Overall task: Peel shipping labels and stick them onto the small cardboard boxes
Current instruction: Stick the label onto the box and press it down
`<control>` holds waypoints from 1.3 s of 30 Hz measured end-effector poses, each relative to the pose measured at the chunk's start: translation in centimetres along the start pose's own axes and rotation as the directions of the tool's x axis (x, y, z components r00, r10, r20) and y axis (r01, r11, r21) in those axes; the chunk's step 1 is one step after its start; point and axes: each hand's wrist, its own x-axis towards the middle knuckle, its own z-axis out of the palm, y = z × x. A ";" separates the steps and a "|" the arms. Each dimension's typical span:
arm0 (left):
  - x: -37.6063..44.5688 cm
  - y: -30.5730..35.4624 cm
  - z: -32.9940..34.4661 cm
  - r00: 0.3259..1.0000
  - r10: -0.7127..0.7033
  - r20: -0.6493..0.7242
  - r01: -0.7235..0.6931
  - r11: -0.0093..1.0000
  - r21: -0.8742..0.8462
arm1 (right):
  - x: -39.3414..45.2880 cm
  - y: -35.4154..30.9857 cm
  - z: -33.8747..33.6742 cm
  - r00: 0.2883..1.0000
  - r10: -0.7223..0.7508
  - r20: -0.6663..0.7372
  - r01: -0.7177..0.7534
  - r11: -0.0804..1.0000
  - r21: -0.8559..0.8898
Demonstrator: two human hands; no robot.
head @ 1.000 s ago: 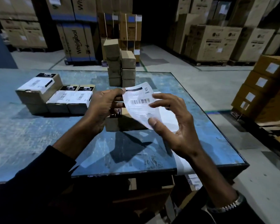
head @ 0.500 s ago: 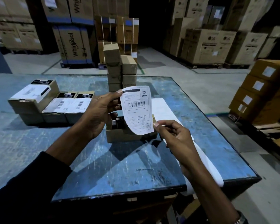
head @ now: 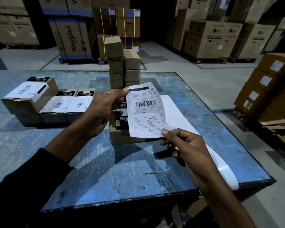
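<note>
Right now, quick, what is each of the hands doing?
Left hand: pinches the top left corner of the shipping label.
Right hand: pinches the label's bottom right corner.

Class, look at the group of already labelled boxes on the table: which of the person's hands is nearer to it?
Left. The left hand pinches the label's top corner just beside the labelled boxes; the right hand grips the label's bottom corner, on its far side from them.
</note>
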 end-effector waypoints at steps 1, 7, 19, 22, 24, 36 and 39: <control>0.2 -0.2 -0.1 1.000 0.002 0.001 -0.002 1.000 0.029 | 0.0 0.1 0.0 1.000 -0.001 0.001 0.001 1.000 -0.003; 1.3 -1.2 -1.0 0.997 0.078 0.011 -0.078 0.963 0.259 | 0.0 -1.3 -1.1 0.998 -0.014 0.059 0.019 0.996 -0.092; 1.1 -2.4 -1.7 0.988 0.125 0.096 -0.149 0.938 0.312 | 0.5 0.9 -1.4 0.988 -0.017 0.152 0.029 0.997 -0.075; 0.8 -2.9 -1.7 0.984 0.166 0.062 -0.177 0.942 0.284 | 0.4 0.8 -1.3 0.989 -0.031 0.144 0.042 0.997 -0.071; 0.9 -3.4 -1.9 0.984 0.172 0.050 -0.179 0.949 0.259 | 0.5 0.8 -1.2 0.991 -0.042 0.123 0.053 0.995 -0.084; 1.2 -4.6 -1.7 0.996 0.087 -0.013 -0.084 0.980 0.178 | 0.5 0.3 -0.4 0.997 -0.049 0.062 0.057 0.991 -0.124; 1.1 -4.6 -1.6 0.997 0.080 -0.014 -0.076 0.979 0.192 | 0.5 0.3 -0.4 0.997 -0.046 0.066 0.055 0.989 -0.139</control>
